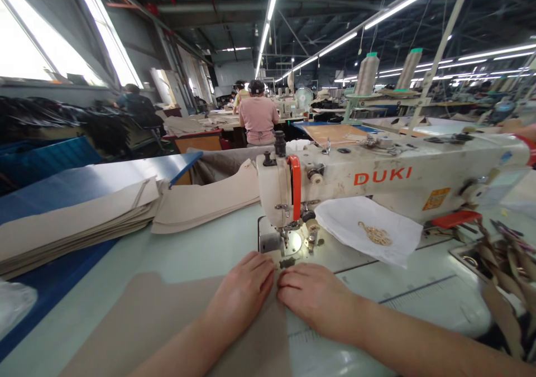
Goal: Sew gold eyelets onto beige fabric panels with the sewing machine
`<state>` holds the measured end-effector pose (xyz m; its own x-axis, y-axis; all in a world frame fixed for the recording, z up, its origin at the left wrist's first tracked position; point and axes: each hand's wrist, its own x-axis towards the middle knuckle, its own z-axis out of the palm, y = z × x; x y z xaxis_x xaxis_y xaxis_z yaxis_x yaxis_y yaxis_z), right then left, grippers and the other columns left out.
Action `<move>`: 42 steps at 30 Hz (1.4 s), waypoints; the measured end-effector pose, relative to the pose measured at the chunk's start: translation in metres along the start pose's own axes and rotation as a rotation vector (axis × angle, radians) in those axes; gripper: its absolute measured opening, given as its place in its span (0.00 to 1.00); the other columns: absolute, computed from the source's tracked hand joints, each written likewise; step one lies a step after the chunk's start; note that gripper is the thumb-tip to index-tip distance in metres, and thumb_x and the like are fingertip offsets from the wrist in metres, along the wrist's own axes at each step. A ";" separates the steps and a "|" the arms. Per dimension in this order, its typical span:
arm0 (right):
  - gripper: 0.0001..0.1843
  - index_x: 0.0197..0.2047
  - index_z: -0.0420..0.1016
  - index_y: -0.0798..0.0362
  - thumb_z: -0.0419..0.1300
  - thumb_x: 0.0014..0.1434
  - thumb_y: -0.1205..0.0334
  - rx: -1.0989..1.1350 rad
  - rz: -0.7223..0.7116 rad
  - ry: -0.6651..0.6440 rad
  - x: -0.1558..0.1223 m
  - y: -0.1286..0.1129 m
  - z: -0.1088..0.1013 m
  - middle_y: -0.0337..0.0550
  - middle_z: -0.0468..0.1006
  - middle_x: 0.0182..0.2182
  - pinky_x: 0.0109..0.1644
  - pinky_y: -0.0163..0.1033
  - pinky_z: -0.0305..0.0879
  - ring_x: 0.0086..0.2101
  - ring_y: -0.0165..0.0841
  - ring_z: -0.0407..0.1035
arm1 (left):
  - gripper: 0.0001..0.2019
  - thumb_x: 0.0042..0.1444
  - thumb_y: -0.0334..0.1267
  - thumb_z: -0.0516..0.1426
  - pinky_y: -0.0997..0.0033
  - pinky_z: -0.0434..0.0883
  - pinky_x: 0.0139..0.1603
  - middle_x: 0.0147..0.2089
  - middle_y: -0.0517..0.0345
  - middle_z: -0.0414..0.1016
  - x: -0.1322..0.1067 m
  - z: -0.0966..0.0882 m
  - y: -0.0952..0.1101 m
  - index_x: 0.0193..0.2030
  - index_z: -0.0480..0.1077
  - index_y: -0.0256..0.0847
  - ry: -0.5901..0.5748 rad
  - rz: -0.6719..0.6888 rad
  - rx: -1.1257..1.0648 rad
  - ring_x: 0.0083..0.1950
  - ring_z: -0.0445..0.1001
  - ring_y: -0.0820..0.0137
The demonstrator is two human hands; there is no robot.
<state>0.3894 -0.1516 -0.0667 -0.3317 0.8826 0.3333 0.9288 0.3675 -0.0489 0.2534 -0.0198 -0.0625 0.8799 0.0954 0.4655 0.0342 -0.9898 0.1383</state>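
Observation:
A beige fabric panel (184, 315) lies flat on the sewing machine's pale table, its narrow end close to the needle. My left hand (247, 287) is closed on that end, fingers together, just in front of the presser foot (285, 242). Beside it my right hand (316, 299) has its fingers curled in at the panel's right edge, closed on it; the fingertips are hidden. A small pale tab (275, 257) shows between my left fingertips and the needle plate. The white sewing machine (335, 181) stands directly ahead of both hands.
Stacked beige panels (84, 215) lie at the left, with more panels (205, 201) behind. White cloth (368, 226) bearing gold-coloured rings (374, 234) rests under the machine arm. Straps (506, 276) fill a tray at right. A person (258, 111) in pink sits ahead.

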 end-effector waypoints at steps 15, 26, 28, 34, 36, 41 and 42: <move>0.05 0.38 0.71 0.56 0.54 0.63 0.67 -0.004 0.006 0.003 -0.001 0.000 0.002 0.44 0.75 0.38 0.52 0.39 0.61 0.42 0.34 0.66 | 0.14 0.64 0.31 0.46 0.69 0.70 0.37 0.31 0.56 0.72 0.002 0.002 0.001 0.30 0.67 0.39 -0.013 0.016 0.011 0.34 0.69 0.67; 0.05 0.41 0.71 0.56 0.55 0.63 0.68 -0.077 0.096 -0.035 0.002 -0.005 -0.003 0.47 0.74 0.41 0.51 0.42 0.63 0.44 0.37 0.66 | 0.11 0.63 0.31 0.47 0.68 0.71 0.40 0.33 0.56 0.73 0.003 -0.007 0.006 0.34 0.69 0.40 -0.070 -0.019 -0.046 0.37 0.70 0.67; 0.06 0.41 0.72 0.56 0.54 0.63 0.68 -0.091 0.105 -0.039 0.003 -0.005 -0.003 0.48 0.74 0.42 0.51 0.42 0.63 0.44 0.37 0.66 | 0.12 0.64 0.31 0.47 0.68 0.72 0.41 0.34 0.56 0.74 0.002 -0.007 0.006 0.35 0.70 0.40 -0.075 -0.015 -0.052 0.37 0.70 0.67; 0.04 0.38 0.72 0.56 0.56 0.62 0.68 -0.109 0.093 -0.050 0.006 -0.005 -0.002 0.47 0.74 0.40 0.48 0.42 0.63 0.42 0.37 0.67 | 0.12 0.64 0.31 0.46 0.67 0.73 0.42 0.36 0.55 0.75 -0.002 -0.005 0.006 0.37 0.71 0.40 -0.043 -0.031 -0.081 0.39 0.71 0.67; 0.04 0.38 0.72 0.56 0.56 0.62 0.67 -0.120 0.089 -0.045 0.006 -0.006 -0.001 0.47 0.74 0.40 0.48 0.42 0.63 0.42 0.37 0.67 | 0.12 0.64 0.31 0.46 0.67 0.73 0.42 0.37 0.54 0.75 -0.003 -0.005 0.006 0.38 0.71 0.40 -0.025 -0.035 -0.093 0.39 0.71 0.67; 0.04 0.37 0.72 0.56 0.57 0.62 0.67 -0.158 0.068 -0.033 0.006 0.002 -0.001 0.48 0.75 0.40 0.47 0.41 0.63 0.42 0.37 0.66 | 0.11 0.64 0.31 0.47 0.67 0.74 0.42 0.37 0.54 0.75 0.001 -0.002 0.007 0.38 0.70 0.39 0.021 -0.042 -0.110 0.39 0.72 0.67; 0.04 0.38 0.72 0.57 0.57 0.62 0.67 -0.167 0.068 -0.034 0.006 0.005 -0.001 0.48 0.75 0.40 0.47 0.41 0.63 0.42 0.37 0.66 | 0.11 0.63 0.31 0.47 0.67 0.74 0.42 0.37 0.55 0.75 0.004 0.000 0.006 0.37 0.70 0.40 0.024 -0.048 -0.106 0.39 0.72 0.67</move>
<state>0.3920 -0.1447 -0.0635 -0.2701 0.9142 0.3021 0.9628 0.2554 0.0879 0.2574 -0.0256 -0.0599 0.8670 0.1460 0.4764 0.0243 -0.9674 0.2523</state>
